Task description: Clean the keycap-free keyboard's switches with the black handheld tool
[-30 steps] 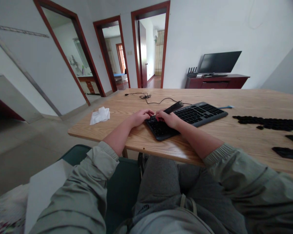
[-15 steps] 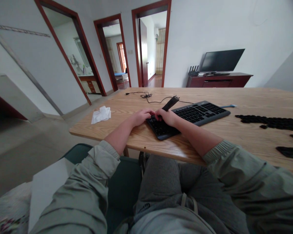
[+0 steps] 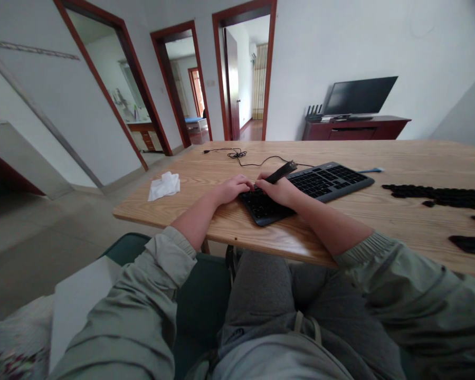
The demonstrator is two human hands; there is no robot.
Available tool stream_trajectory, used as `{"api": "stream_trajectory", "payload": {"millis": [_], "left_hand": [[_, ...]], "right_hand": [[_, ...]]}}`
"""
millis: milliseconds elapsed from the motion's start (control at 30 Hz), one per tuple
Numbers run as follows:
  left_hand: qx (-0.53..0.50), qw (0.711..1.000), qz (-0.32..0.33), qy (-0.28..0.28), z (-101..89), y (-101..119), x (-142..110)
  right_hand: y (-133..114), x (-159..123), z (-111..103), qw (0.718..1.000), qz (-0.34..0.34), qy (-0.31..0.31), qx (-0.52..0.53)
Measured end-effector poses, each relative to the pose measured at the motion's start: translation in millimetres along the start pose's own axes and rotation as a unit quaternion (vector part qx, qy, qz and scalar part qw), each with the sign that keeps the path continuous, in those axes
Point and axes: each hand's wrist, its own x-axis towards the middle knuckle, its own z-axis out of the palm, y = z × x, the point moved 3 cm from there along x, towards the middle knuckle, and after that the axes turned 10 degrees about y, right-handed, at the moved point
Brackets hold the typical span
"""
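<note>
A black keyboard [image 3: 323,181] lies slantwise near the table's front edge, its cable running off behind it. Over its left end, my right hand [image 3: 276,189] is closed around a thick black stick-shaped tool [image 3: 282,172]. The tool's upper end leans up and to the right; its lower end is hidden by my fingers, so its kind is unclear. My left hand [image 3: 233,189] rests at the keyboard's left edge, fingers extended towards the right hand and the keys, seemingly holding nothing. The fingertips of both hands are close together.
Crumpled white tissue [image 3: 164,186] lies left on the wooden table [image 3: 206,221]. A coiled black cable [image 3: 237,154] is behind the hands. A thin blue object [image 3: 370,170] lies behind the keyboard. Rows of small black pieces [image 3: 439,196], resembling keycaps, spread at right.
My right hand has shifted slightly right, and the black tool has tipped lower, its upper end now further right. My left hand stays at the keyboard's left edge.
</note>
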Motion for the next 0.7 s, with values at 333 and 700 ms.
{"api": "stream_trajectory", "payload": {"millis": [333,700], "left_hand": [[0.036,0.999,-0.023,0.011,-0.7,0.7,-1.3],[0.029,0.999,0.002,0.011,0.0,-0.9,1.5]], "right_hand": [[-10.3,-6.1,4.8,0.997,-0.060,-0.028,-0.045],[-5.3,4.5,14.2,0.997,-0.009,-0.058,0.047]]}}
